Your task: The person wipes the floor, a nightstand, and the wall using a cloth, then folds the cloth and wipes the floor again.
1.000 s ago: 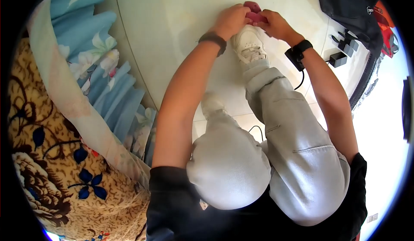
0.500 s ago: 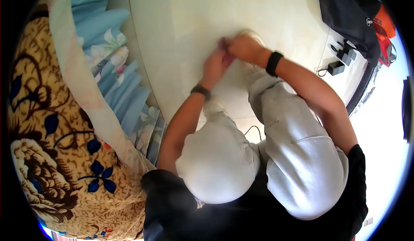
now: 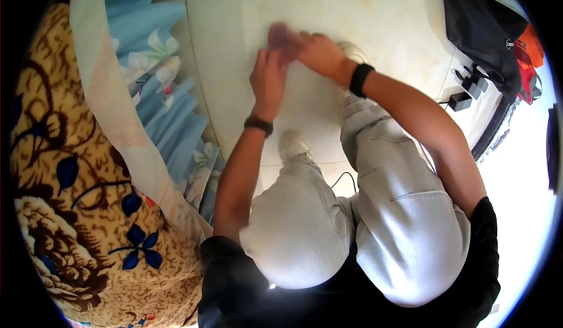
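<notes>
A dark pink, cloth-like item [image 3: 280, 35], blurred by motion, is held between my two hands above the pale floor. My left hand [image 3: 269, 82] grips its lower edge from below. From the right, my right hand [image 3: 319, 54] has its fingers closed on the item's right side. Partly behind my right hand and wrist is one off-white shoe [image 3: 353, 51] on my foot. The other off-white shoe [image 3: 294, 145] stands on the floor below my left hand. Both wrists wear dark bands.
A blue floral curtain [image 3: 158, 117] and a patterned brown blanket [image 3: 76, 211] lie along the left. At the upper right are a black bag [image 3: 478, 29], an orange-red item [image 3: 529, 49] and black adapters [image 3: 460, 101] with cables. My grey-trousered knees fill the lower middle.
Both hands have moved left, away from the front of the right shoe, carrying the dark pink item. The view has shifted slightly.
</notes>
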Motion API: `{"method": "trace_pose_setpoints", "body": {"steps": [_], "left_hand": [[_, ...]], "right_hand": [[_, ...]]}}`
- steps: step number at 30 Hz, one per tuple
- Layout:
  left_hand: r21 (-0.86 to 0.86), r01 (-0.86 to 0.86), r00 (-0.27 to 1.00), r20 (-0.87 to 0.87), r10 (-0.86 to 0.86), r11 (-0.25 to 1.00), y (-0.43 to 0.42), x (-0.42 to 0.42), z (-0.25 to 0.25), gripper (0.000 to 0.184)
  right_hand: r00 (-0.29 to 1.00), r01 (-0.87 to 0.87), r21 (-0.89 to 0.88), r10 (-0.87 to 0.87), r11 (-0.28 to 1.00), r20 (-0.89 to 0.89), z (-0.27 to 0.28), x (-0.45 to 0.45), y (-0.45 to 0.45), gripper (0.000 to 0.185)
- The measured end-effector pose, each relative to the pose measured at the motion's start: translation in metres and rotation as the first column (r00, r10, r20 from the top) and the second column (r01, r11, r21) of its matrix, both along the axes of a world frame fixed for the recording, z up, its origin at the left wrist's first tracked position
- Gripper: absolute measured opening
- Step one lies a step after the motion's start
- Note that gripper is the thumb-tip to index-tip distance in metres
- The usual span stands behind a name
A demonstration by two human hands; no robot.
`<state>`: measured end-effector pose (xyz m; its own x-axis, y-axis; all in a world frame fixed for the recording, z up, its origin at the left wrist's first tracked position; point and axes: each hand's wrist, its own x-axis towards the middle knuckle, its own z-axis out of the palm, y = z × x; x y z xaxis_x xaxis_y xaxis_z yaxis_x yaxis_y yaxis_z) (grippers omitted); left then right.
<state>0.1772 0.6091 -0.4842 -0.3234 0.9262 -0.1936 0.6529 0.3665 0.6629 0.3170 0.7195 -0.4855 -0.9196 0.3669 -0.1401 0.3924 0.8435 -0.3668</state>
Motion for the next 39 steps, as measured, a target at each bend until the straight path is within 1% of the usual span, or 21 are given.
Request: {"method": "trace_pose_setpoints", "body": {"steps": [1, 2, 4, 7, 10, 12, 14, 15, 18, 19, 21, 22, 23, 24, 26, 28, 29, 31, 36, 38, 39], "left_hand": [[0.066, 0.029, 1.0, 0.003, -0.03, 0.997, 0.016, 0.001, -0.011, 0.022], [0.133, 0.061, 0.998, 0.005, -0.062, 0.989, 0.032, 0.004, -0.023, 0.021], [0.096, 0.152, 0.988, -0.041, -0.148, 0.984, 0.069, 0.016, -0.034, 0.019], [0.225, 0.267, 0.954, 0.075, -0.29, 0.937, 0.112, 0.048, -0.049, 0.014], [0.053, 0.245, 0.899, 0.362, -0.248, 0.968, 0.119, 0.081, -0.033, 0.01], [0.096, 0.245, 0.911, 0.318, -0.263, 0.965, 0.098, 0.08, -0.04, 0.011], [0.104, 0.323, 0.937, 0.106, -0.333, 0.941, 0.072, 0.065, -0.04, 0.013], [0.02, 0.2, 0.952, 0.234, -0.199, 0.98, 0.058, 0.055, -0.036, 0.018], [-0.007, 0.069, 0.991, 0.117, -0.068, 0.998, 0.013, 0.008, -0.016, 0.013], [-0.025, -0.004, 0.986, 0.169, 0.008, 1.0, -0.006, -0.006, -0.015, 0.013], [-0.165, -0.032, 0.993, 0.107, 0.05, 0.986, -0.043, -0.022, -0.01, 0.025], [-0.292, 0.004, 1.0, 0.002, -0.004, 0.957, -0.062, -0.024, -0.002, 0.036], [-0.354, -0.025, 0.997, 0.053, 0.047, 0.935, -0.081, -0.021, 0.002, 0.042], [-0.416, -0.048, 0.99, 0.102, 0.099, 0.908, -0.097, -0.015, 0.006, 0.048], [-0.446, -0.124, 0.981, 0.079, 0.177, 0.886, -0.113, 0.001, 0.01, 0.048], [-0.375, -0.194, 0.97, 0.066, 0.235, 0.906, -0.115, 0.009, 0.006, 0.049], [-0.284, -0.228, 0.971, 0.002, 0.239, 0.931, -0.124, 0.013, -0.016, 0.033], [-0.183, -0.199, 0.977, 0.037, 0.209, 0.963, -0.111, 0.007, -0.019, 0.03], [-0.12, -0.289, 0.913, 0.265, 0.311, 0.95, -0.046, 0.007, -0.003, 0.024], [-0.025, -0.264, 0.936, 0.235, 0.263, 0.964, -0.025, 0.01, -0.001, 0.023], [-0.042, -0.22, 0.951, 0.215, 0.224, 0.974, -0.021, 0.009, -0.004, 0.022]], "right_hand": [[1.0, 0.022, 0.013, -0.022, 1.0, 0.005, -0.009, -0.002, 0.011, 0.016], [0.997, 0.069, 0.124, -0.063, 0.99, -0.055, -0.023, 0.004, 0.02, 0.02], [0.98, 0.191, 0.11, -0.196, 0.975, 0.032, -0.012, 0.019, 0.044, 0.02], [0.886, 0.449, 0.102, -0.457, 0.888, 0.073, -0.016, 0.065, 0.058, 0.017], [0.799, 0.575, 0.069, -0.578, 0.815, 0.166, -0.005, 0.091, 0.043, 0.018], [0.83, 0.539, 0.016, -0.535, 0.842, 0.161, -0.003, 0.088, 0.035, 0.015], [0.884, 0.462, -0.023, -0.458, 0.887, 0.092, -0.014, 0.08, 0.028, 0.013], [0.903, 0.419, -0.06, -0.408, 0.906, 0.137, -0.013, 0.062, 0.025, 0.011], [0.974, 0.21, -0.181, -0.188, 0.961, 0.128, -0.015, 0.0, 0.0, 0.012], [0.98, 0.176, -0.212, -0.152, 0.961, 0.127, -0.021, -0.019, -0.014, 0.01], [0.993, -0.017, -0.251, 0.046, 0.968, 0.109, -0.023, -0.046, -0.04, 0.013], [0.99, 0.002, -0.327, 0.045, 0.945, 0.137, -0.021, -0.055, -0.057, 0.017], [0.995, 0.014, -0.422, 0.031, 0.907, 0.099, -0.034, -0.055, -0.078, 0.02], [0.98, -0.172, -0.334, 0.197, 0.927, 0.042, -0.043, -0.052, -0.096, 0.024], [0.937, -0.341, -0.322, 0.345, 0.883, -0.046, -0.041, -0.042, -0.106, 0.027], [0.962, -0.242, -0.394, 0.271, 0.887, 0.02, -0.041, -0.038, -0.112, 0.028], [0.969, -0.196, -0.408, 0.239, 0.892, 0.058, -0.042, -0.037, -0.108, 0.028], [0.975, -0.104, -0.422, 0.176, 0.901, 0.136, -0.03, -0.038, -0.095, 0.03], [0.981, -0.066, -0.255, 0.109, 0.965, 0.158, 0.006, -0.036, -0.035, 0.032], [0.986, 0.033, -0.247, 0.01, 0.969, 0.168, 0.012, -0.032, -0.02, 0.028], [0.988, 0.004, -0.129, 0.016, 0.992, 0.156, 0.006, -0.029, -0.022, 0.025]]}}
